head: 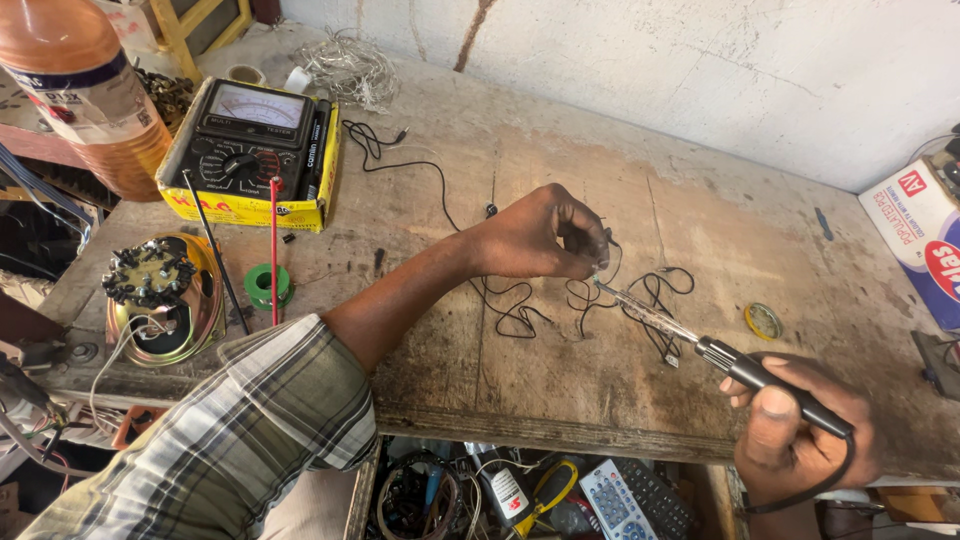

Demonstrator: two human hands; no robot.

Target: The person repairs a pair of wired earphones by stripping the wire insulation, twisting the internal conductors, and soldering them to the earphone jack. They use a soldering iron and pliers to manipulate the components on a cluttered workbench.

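While wire (520, 315) pinched, soldering iron (760, 375) in grip.

Analog multimeter (250, 140) in yellow box, speaker (160, 300), green tape roll (268, 286), remotes (625, 498).

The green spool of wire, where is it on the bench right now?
In the head view the green spool sits on the left of the wooden bench, just below the yellow-boxed multimeter, right of the bare speaker, beside the red probe.
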